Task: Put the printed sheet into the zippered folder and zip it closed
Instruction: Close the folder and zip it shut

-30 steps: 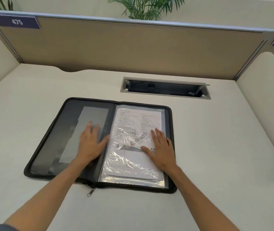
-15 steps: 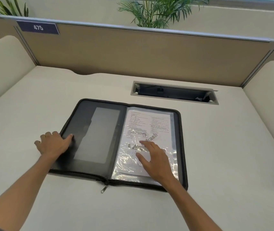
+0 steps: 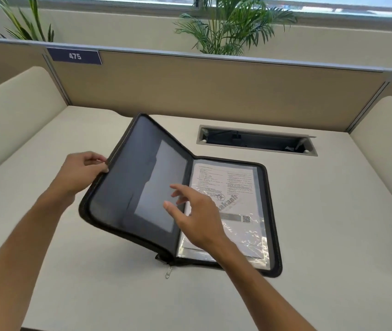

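Note:
A black zippered folder (image 3: 128, 187) lies on the desk, its left cover raised at a slant. The printed sheet (image 3: 235, 187) rests flat in the clear plastic sleeve on the right half. My left hand (image 3: 80, 173) grips the outer edge of the raised cover. Over the lower part of the sheet, my right hand (image 3: 197, 218) hovers with fingers spread, holding nothing. The metal zipper pull (image 3: 168, 273) hangs at the spine's near end.
The pale desk (image 3: 333, 223) has an open cable slot (image 3: 257, 140) just behind the folder. Padded side panels stand left and right, a tan divider (image 3: 214, 91) with a "475" label (image 3: 74, 56) at the back, and plants behind it.
My left hand slid from the inner left panel to the cover's outer edge and lifted it off the desk. My right hand rose from pressing the sheet.

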`<state>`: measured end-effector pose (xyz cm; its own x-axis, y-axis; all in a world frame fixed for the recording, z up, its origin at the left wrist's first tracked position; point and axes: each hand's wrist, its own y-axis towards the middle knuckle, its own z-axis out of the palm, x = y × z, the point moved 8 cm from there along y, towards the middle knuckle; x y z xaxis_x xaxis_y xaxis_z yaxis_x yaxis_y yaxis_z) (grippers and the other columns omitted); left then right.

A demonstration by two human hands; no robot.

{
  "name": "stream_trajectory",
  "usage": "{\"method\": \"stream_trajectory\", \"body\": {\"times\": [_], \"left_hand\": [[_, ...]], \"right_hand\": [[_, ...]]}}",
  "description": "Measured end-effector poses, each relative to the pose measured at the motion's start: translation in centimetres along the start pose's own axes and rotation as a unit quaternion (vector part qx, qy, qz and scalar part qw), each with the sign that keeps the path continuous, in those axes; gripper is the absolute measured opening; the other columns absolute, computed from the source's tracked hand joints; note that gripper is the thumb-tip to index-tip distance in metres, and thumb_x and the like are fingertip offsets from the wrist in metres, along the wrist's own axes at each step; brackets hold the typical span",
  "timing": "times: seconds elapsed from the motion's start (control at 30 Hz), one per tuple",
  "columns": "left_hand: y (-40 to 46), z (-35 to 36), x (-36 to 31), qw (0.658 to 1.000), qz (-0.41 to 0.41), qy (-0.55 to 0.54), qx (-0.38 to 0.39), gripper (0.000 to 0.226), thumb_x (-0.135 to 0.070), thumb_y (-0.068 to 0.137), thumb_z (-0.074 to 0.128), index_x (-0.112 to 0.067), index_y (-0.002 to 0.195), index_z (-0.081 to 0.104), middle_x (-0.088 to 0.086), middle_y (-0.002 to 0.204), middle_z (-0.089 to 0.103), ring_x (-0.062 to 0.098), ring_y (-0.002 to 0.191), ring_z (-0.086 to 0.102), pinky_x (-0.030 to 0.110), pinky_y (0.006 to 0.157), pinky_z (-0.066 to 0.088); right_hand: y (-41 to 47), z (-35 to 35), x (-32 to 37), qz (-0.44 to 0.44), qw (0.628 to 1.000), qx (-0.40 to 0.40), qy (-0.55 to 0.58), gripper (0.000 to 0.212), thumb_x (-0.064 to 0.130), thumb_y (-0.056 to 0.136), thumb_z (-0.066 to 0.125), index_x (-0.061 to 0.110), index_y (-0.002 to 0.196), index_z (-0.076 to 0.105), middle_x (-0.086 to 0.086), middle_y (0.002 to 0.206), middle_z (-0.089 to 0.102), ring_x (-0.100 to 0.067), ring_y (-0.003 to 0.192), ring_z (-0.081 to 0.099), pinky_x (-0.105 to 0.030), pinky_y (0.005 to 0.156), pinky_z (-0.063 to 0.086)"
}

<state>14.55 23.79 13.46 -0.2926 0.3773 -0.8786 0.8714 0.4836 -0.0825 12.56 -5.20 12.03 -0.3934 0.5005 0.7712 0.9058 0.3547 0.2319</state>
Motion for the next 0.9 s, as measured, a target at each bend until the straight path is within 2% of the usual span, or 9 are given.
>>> {"method": "stream_trajectory", "body": {"times": [0.13, 0.27, 0.47, 0.57, 0.6, 0.67, 0.7, 0.8, 0.9], "left_hand": [[-3.6, 2.3, -6.1, 0.993, 0.074, -0.047, 0.082, 0.023, -0.002, 0.085, 0.064, -0.023, 0.093, 0.069, 0.002, 0.084, 0.071, 0.011, 0.074, 0.065, 0.025, 0.066, 0.049], [-7.8, 6.9, -9.6, 0.975, 0.134, -0.075, 0.160, 0.020, -0.024, 0.094, 0.058, -0.025, 0.110, 0.070, -0.004, 0.096, 0.075, 0.013, 0.086, 0.071, 0.026, 0.071, 0.054], [-12.7, 14.5, -11.3, 0.949, 0.153, -0.092, 0.261, 0.029, -0.026, 0.101, 0.044, -0.020, 0.115, 0.069, 0.002, 0.101, 0.073, 0.016, 0.097, 0.069, 0.033, 0.083, 0.055], [-14.3, 17.3, -10.7, 0.939, 0.146, -0.095, 0.295, 0.028, -0.026, 0.101, 0.046, -0.019, 0.113, 0.070, -0.002, 0.101, 0.074, 0.013, 0.097, 0.068, 0.031, 0.082, 0.054], [-14.7, 18.1, -10.2, 0.937, 0.139, -0.099, 0.305, 0.027, -0.026, 0.100, 0.047, -0.019, 0.112, 0.071, -0.001, 0.100, 0.074, 0.013, 0.096, 0.068, 0.030, 0.081, 0.054], [-15.3, 19.5, -9.1, 0.935, 0.127, -0.099, 0.317, 0.023, -0.023, 0.098, 0.052, -0.019, 0.108, 0.072, 0.000, 0.099, 0.074, 0.015, 0.095, 0.068, 0.029, 0.080, 0.053], [-15.4, 20.0, -8.4, 0.935, 0.126, -0.092, 0.317, 0.021, -0.023, 0.097, 0.054, -0.020, 0.106, 0.072, 0.000, 0.098, 0.074, 0.015, 0.094, 0.068, 0.029, 0.080, 0.052], [-15.0, 20.7, -5.7, 0.944, 0.123, -0.059, 0.300, 0.014, -0.027, 0.093, 0.061, -0.028, 0.101, 0.073, -0.005, 0.094, 0.074, 0.010, 0.091, 0.069, 0.027, 0.081, 0.053], [-14.2, 20.3, -2.5, 0.960, 0.146, 0.046, 0.233, 0.014, -0.036, 0.089, 0.064, -0.032, 0.101, 0.070, -0.016, 0.093, 0.072, 0.000, 0.091, 0.065, 0.019, 0.079, 0.050]], "right_hand": [[0.0, -0.4, 2.7, 0.015, 0.999, 0.025, 0.032, 0.064, 0.071, 0.086, 0.040, 0.034, 0.138, 0.047, 0.015, 0.122, 0.063, -0.002, 0.099, 0.062, -0.028, 0.084, 0.053], [-0.7, -2.4, 3.2, 0.039, 0.995, 0.013, 0.095, 0.076, 0.078, 0.081, 0.036, 0.036, 0.144, 0.037, 0.012, 0.128, 0.061, -0.003, 0.105, 0.061, -0.034, 0.091, 0.053], [-2.8, -7.4, 0.5, 0.080, 0.984, -0.042, 0.155, 0.049, 0.058, 0.088, 0.051, 0.039, 0.133, 0.049, 0.016, 0.118, 0.066, -0.002, 0.105, 0.063, -0.033, 0.090, 0.056], [-4.1, -9.8, -2.0, 0.107, 0.974, -0.062, 0.189, 0.025, 0.034, 0.096, 0.054, 0.043, 0.119, 0.057, 0.024, 0.105, 0.069, 0.002, 0.099, 0.065, -0.016, 0.078, 0.054], [-4.6, -10.7, -2.8, 0.112, 0.974, -0.076, 0.184, 0.025, 0.025, 0.097, 0.053, 0.046, 0.110, 0.059, 0.027, 0.097, 0.070, 0.004, 0.095, 0.066, -0.011, 0.074, 0.052], [-5.6, -12.2, -4.7, 0.133, 0.974, -0.101, 0.152, 0.030, 0.017, 0.097, 0.051, 0.044, 0.095, 0.064, 0.024, 0.089, 0.071, -0.001, 0.086, 0.067, -0.012, 0.067, 0.053], [-6.1, -12.7, -5.7, 0.149, 0.973, -0.110, 0.135, 0.029, 0.016, 0.097, 0.050, 0.040, 0.094, 0.066, 0.019, 0.087, 0.072, -0.004, 0.082, 0.067, -0.015, 0.066, 0.054], [-7.8, -13.4, -9.5, 0.210, 0.963, -0.131, 0.102, 0.026, 0.019, 0.098, 0.049, 0.028, 0.116, 0.066, 0.012, 0.098, 0.070, -0.007, 0.087, 0.066, -0.019, 0.075, 0.054], [-9.4, -13.8, -12.7, 0.252, 0.954, -0.149, 0.068, 0.026, 0.021, 0.098, 0.050, 0.021, 0.119, 0.064, 0.002, 0.107, 0.062, -0.011, 0.093, 0.062, -0.021, 0.077, 0.047]]}}
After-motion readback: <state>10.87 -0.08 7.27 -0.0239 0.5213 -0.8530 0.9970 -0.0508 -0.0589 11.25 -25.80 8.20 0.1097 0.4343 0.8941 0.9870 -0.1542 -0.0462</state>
